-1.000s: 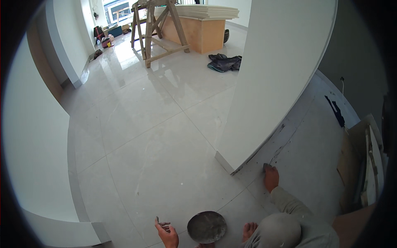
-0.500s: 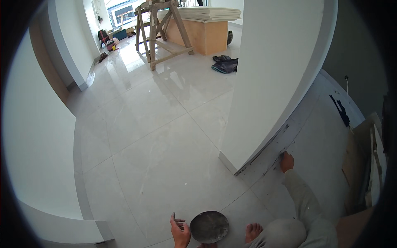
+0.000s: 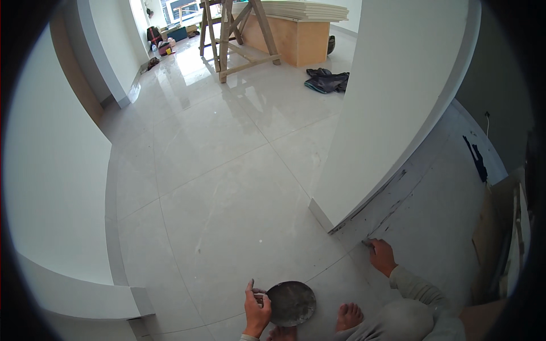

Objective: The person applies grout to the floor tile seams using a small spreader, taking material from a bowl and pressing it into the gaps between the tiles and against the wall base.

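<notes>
A round, shallow, grey mortar-smeared pan (image 3: 291,303) sits low in the frame, just left of bottom centre, over the pale glossy floor tiles (image 3: 227,216). The left hand (image 3: 257,307) grips its left rim, fingers closed on the edge with the thumb up beside it. Just right of the pan, a bare foot (image 3: 348,316) rests on the floor, and a bent knee in light grey cloth (image 3: 406,318) fills the lower right.

The right hand (image 3: 381,257) reaches out to the right of centre, its fingers pinched together on a small dark tool (image 3: 367,244) whose tip meets the floor at the joint between tiles; what kind of tool it is cannot be told. This spot lies just below the foot of a white wall corner (image 3: 392,113), where a low white skirting (image 3: 322,215) ends and dark smears mark the floor along the wall's base.

Farther out, in the upper middle of the frame, a wooden trestle ladder (image 3: 233,34) stands beside a wooden crate (image 3: 296,40) topped with stacked white boards (image 3: 307,10). A dark crumpled cloth (image 3: 325,80) lies on the floor near the crate. A curved white wall (image 3: 51,199) fills the left of the frame.
</notes>
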